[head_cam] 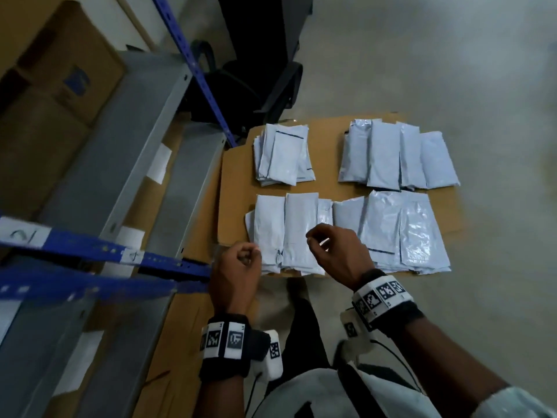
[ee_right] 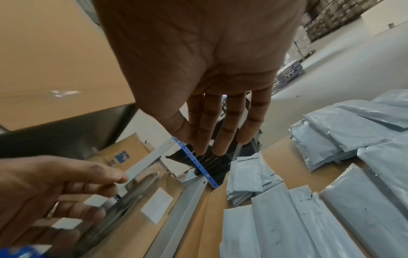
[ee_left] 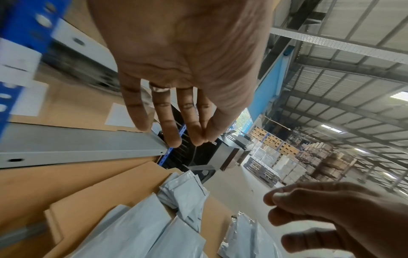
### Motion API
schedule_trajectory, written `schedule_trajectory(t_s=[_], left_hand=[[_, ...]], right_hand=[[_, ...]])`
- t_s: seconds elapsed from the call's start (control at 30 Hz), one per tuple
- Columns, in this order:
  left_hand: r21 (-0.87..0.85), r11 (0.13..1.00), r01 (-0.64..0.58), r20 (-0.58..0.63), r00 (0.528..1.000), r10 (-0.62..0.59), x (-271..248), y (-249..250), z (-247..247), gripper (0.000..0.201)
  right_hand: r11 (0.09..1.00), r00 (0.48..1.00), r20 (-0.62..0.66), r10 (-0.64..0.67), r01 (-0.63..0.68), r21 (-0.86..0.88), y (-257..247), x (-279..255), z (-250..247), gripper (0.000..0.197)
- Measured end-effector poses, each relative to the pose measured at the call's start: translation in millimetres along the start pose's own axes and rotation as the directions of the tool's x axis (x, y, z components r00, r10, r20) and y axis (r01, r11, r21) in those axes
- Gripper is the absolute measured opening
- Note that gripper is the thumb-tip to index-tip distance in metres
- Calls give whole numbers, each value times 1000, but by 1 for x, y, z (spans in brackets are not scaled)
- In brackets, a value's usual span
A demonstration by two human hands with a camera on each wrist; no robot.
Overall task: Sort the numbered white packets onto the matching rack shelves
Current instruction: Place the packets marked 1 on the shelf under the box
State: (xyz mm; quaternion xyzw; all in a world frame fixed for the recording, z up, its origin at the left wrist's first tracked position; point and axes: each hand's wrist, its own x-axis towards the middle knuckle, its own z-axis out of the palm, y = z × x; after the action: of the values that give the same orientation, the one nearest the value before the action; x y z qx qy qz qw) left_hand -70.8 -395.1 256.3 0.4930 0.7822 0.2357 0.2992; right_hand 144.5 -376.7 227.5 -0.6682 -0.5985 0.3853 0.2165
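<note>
Both empty hands, left hand (head_cam: 238, 267) and right hand (head_cam: 334, 251) loosely curled, hover above flat white plastic packets (head_cam: 298, 233) on brown cardboard (head_cam: 235, 176) right of the blue-and-grey metal rack (head_cam: 144, 164); best read each number first.

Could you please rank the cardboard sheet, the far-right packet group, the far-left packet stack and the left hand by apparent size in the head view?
1. cardboard sheet
2. far-right packet group
3. far-left packet stack
4. left hand, which sits nearer the camera, so unsure.
</note>
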Motion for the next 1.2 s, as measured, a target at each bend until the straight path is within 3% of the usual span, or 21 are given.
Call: schedule_trajectory(t_s=[0.3, 0.5, 0.67, 0.9, 1.1, 1.2], left_hand=[[132, 976, -172, 132, 979, 154, 204, 64, 37, 8], [247, 916, -316, 256, 933, 253, 317, 90, 120, 12], [323, 872, -367, 324, 909, 263, 371, 91, 185, 11], [301, 893, -335, 297, 923, 245, 427, 34, 261, 8], [278, 928, -249, 148, 966, 214, 430, -11, 283, 59], [298, 939, -171, 120, 983, 141, 435, -17, 282, 76]], right_hand=[[984, 983, -46, 177, -177, 12, 9, 147, 12, 14], [967, 963, -89, 255, -252, 44, 36, 248, 36, 15], [965, 959, -99, 264, -261, 38, 59, 308, 58, 23], [961, 958, -89, 272, -276, -27, 124, 390, 80, 22], [946, 947, 31, 320, -317, -72, 146, 432, 101, 19], [935, 938, 2, 346, -344, -88, 147, 440, 113, 25]])
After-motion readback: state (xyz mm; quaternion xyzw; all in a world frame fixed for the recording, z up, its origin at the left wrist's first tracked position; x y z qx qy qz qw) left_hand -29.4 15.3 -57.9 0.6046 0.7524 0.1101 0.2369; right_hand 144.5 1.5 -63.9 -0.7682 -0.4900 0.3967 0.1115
